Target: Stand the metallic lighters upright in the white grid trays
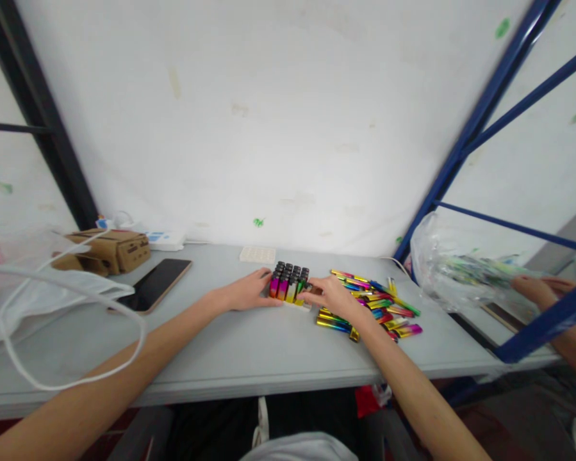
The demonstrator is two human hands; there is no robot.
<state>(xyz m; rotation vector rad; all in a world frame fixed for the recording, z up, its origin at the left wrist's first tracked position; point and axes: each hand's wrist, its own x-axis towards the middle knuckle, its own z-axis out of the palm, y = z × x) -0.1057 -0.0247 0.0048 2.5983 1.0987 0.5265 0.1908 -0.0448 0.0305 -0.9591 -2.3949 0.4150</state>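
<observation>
Upright cigarette lighters (282,288) with black tops and shiny coloured bodies stand packed in rows in a white slotted tray (297,307). My left hand (250,291) curves around the left side of the tray, thumb along its front edge and fingers behind. At the right end of the rows, my right hand (330,296) has its thumb and fingers closed around a lighter, mostly hidden by the fingers. Just right of that hand, a loose heap of shiny coloured lighters (378,304) lies spread on the grey table (249,358).
Behind the tray lies another white slotted tray (257,255). To the left are a dark phone (159,282), a cardboard box (119,248), plastic bags and a white cable (76,386). A blue metal frame (460,150) stands right, with another person's hand (537,289) near a clear bag (441,269).
</observation>
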